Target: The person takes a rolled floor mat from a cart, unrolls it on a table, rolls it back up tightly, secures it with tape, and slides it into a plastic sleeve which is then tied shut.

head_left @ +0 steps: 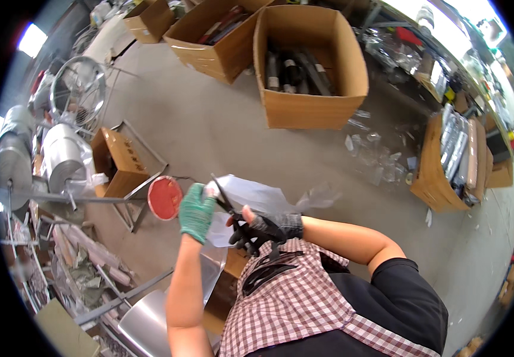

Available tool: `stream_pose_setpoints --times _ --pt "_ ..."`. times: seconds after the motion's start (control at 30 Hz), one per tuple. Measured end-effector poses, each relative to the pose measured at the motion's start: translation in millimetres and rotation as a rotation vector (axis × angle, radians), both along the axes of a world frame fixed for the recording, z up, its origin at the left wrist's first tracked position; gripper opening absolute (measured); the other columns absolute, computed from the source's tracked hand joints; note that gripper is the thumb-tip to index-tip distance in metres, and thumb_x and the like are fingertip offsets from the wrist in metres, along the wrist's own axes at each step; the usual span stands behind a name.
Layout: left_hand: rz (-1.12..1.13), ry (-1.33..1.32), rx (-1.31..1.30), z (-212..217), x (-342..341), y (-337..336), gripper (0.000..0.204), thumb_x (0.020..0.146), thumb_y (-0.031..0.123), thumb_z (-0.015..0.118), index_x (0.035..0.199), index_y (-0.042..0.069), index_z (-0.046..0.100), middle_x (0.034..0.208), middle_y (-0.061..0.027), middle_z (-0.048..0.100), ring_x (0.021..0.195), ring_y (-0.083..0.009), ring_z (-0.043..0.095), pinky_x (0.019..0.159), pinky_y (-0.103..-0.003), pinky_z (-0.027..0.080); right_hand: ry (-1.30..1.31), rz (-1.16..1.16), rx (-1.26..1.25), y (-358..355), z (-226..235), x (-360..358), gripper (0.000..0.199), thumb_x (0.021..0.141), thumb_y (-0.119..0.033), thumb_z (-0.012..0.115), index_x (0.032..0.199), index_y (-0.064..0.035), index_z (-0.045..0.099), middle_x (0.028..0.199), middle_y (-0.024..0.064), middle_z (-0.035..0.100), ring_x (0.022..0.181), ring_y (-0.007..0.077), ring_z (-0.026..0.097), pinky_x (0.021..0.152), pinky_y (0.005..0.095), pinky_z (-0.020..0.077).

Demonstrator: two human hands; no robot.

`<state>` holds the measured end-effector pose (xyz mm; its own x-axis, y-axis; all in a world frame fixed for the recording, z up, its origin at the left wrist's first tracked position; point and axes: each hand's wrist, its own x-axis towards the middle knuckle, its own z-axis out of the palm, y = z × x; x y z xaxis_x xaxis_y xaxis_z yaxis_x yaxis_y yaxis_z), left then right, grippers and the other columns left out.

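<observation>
Left grip (195,209) pinches pale film (252,194) | right grip (264,229) wraps scissors (225,202) | keep film taut, snip clear of left grip

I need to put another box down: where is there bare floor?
Bare floor lies between the large open box and the green-gloved left hand; a smaller box stands to its left. Farther left is crowded with silver rolls; clear plastic scraps litter the right.
</observation>
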<state>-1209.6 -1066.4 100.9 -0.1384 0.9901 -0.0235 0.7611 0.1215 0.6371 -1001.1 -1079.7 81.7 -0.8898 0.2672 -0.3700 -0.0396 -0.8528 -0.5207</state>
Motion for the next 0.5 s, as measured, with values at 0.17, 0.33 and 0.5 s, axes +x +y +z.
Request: stream_pose_setpoints --times 0.17,0.33,0.5 --pt "0.133 -0.497 -0.170 36.0 5.7 -35.6 0.022 0.086 0.027 0.061 0.083 0.006 0.057 0.067 -0.0050 0.056 0.061 -0.0158 0.055 0.055 -0.031 0.043 0.035 -0.015 0.443 4.1 9.0 -0.2 0.085 0.078 -0.077 0.039 0.119 -0.0023 0.046 0.082 0.0039 0.054 0.069 0.0101 0.053 0.061 0.0232 0.0445" --pt "0.287 -1.275 -0.259 59.4 -6.2 -63.5 0.036 0.079 0.028 0.068 0.107 0.010 0.053 0.080 -0.0032 0.059 0.068 -0.0121 0.056 0.061 -0.026 0.045 0.090 0.040 0.575 -9.7 39.9 -6.3 0.092 0.074 -0.082 0.038 0.120 -0.0025 0.044 0.084 0.0007 0.049 0.073 0.0091 0.046 0.065 0.0224 0.0388" --pt "-0.150 -1.340 -0.302 33.0 -32.7 -80.3 0.057 0.076 0.037 0.072 0.118 0.007 0.048 0.086 -0.0053 0.061 0.069 -0.0136 0.058 0.064 -0.025 0.046 0.172 0.076 0.616 -23.6 77.6 -8.3 0.075 0.083 -0.072 0.039 0.112 -0.0037 0.049 0.075 -0.0026 0.046 0.065 0.0079 0.041 0.060 0.0215 0.0328"
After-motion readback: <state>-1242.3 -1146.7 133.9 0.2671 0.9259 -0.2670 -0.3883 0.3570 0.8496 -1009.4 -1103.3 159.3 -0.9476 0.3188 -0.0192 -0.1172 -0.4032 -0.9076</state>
